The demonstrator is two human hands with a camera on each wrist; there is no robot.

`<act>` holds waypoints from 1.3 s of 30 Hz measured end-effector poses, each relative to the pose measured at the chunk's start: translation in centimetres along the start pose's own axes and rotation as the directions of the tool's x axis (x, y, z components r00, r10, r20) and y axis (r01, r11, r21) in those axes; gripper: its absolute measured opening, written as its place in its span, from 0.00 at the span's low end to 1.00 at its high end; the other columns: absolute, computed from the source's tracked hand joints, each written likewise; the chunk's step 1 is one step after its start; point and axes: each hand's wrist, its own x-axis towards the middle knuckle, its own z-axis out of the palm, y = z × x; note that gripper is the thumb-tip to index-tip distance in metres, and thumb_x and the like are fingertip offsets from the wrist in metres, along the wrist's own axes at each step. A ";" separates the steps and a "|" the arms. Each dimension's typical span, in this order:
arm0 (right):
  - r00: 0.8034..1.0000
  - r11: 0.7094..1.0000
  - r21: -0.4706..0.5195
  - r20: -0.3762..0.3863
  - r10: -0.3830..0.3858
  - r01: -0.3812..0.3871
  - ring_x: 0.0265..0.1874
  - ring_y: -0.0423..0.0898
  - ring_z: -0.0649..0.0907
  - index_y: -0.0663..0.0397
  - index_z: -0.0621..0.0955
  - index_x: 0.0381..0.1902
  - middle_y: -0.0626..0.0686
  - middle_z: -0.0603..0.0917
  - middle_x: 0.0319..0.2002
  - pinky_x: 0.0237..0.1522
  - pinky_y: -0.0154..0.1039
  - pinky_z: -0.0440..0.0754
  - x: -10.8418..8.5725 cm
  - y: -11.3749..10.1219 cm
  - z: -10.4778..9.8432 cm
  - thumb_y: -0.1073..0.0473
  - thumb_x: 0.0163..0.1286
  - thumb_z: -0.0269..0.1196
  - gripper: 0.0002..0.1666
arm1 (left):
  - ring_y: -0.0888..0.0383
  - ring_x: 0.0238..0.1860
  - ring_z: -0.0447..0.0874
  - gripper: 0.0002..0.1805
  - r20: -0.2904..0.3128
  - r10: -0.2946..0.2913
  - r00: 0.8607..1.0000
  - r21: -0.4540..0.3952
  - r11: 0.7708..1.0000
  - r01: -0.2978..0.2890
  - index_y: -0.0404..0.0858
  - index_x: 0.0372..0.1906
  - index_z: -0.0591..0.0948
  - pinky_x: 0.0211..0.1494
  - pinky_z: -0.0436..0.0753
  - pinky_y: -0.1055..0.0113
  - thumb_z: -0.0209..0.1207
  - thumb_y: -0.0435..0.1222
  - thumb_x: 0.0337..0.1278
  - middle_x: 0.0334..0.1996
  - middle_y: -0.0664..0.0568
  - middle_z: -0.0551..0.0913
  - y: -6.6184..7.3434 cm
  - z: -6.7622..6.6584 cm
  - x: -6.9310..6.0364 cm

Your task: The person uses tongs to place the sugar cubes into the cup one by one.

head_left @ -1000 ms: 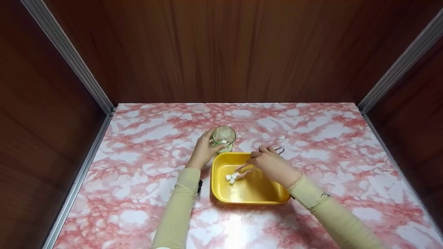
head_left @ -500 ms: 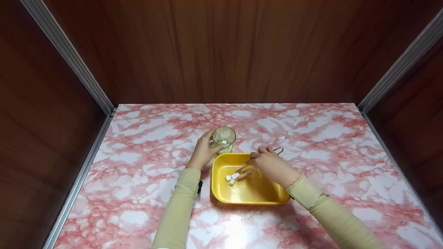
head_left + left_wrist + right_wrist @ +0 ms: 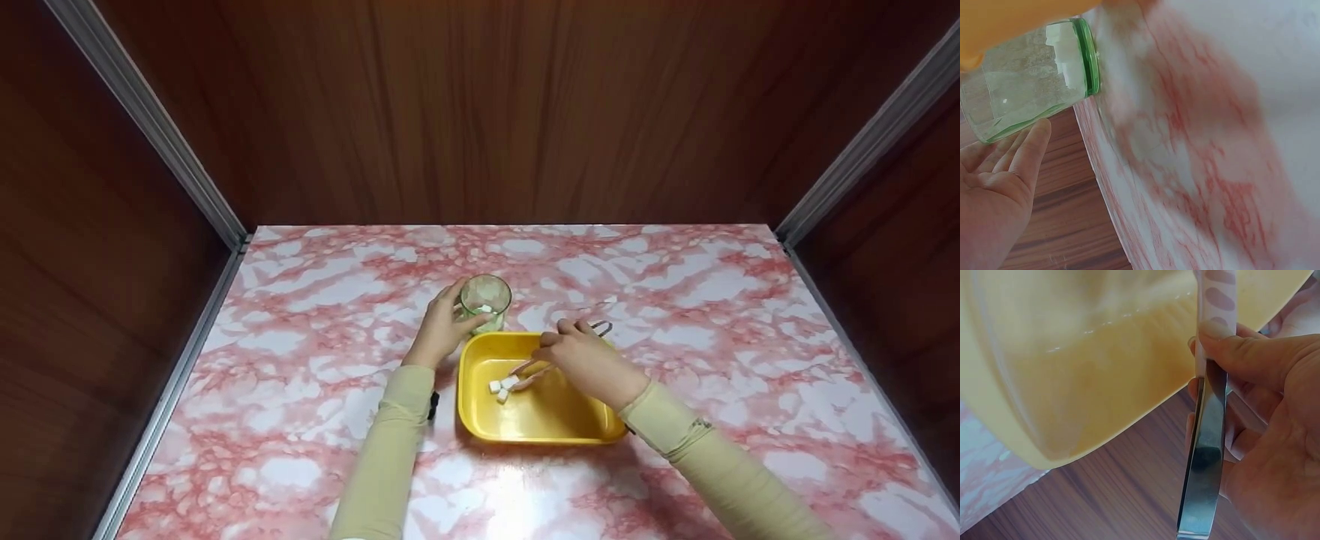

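Note:
My left hand (image 3: 439, 330) holds a clear green glass (image 3: 487, 296) upright behind the yellow tray (image 3: 469, 420), thumb and fingers on its sides. White pieces lie at the bottom of the glass (image 3: 1016, 84), stacked at its base in the left wrist view. My right hand (image 3: 596, 364) pinches metal tongs (image 3: 602, 328) with pink spotted tips over the tray. Those tips are beside a few white cubes (image 3: 502, 394) on the tray's left side; whether they grip one, I cannot tell. In the right wrist view, thumb and fingers press the tongs (image 3: 1207, 439) from both sides.
The tray stands on a red and white marbled table (image 3: 300, 420). Brown wood-grain panels (image 3: 480, 112) rise at the back and both sides, with grey metal strips (image 3: 161, 127) at the corners.
My right hand and the tongs' rear end have shifted very slightly to the left. The left hand, glass and cubes show hardly any movement.

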 end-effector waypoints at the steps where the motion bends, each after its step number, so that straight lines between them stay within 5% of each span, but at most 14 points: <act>1: 1.000 1.000 -0.002 -0.001 0.000 0.000 0.35 0.51 0.72 0.46 0.86 0.41 0.47 0.81 0.36 0.40 0.49 0.75 0.0 0.0 0.0 0.76 0.53 0.67 0.22 | 0.47 0.64 0.67 0.44 0.000 0.001 1.000 -0.001 1.000 -0.001 0.36 0.72 0.61 0.65 0.72 0.59 0.68 0.44 0.53 0.63 0.37 0.67 0.0 0.0 0.0; 14: 1.000 1.000 -0.010 -0.024 -0.013 0.013 0.33 0.52 0.72 0.46 0.87 0.38 0.48 0.79 0.33 0.36 0.49 0.74 -0.1 -0.3 0.0 0.72 0.55 0.67 0.17 | 0.48 0.64 0.67 0.44 0.008 -0.018 1.000 0.004 1.000 0.018 0.37 0.72 0.60 0.65 0.72 0.61 0.67 0.44 0.54 0.64 0.37 0.66 0.0 0.1 0.0; 39: 1.000 1.000 0.011 -0.008 0.019 -0.019 0.36 0.51 0.73 0.45 0.87 0.39 0.47 0.81 0.35 0.38 0.53 0.75 -0.4 -0.3 0.0 0.77 0.55 0.65 0.22 | 0.46 0.64 0.67 0.44 0.003 -0.008 1.000 0.012 1.000 0.008 0.36 0.72 0.60 0.64 0.73 0.60 0.68 0.43 0.54 0.64 0.37 0.66 0.0 0.0 0.0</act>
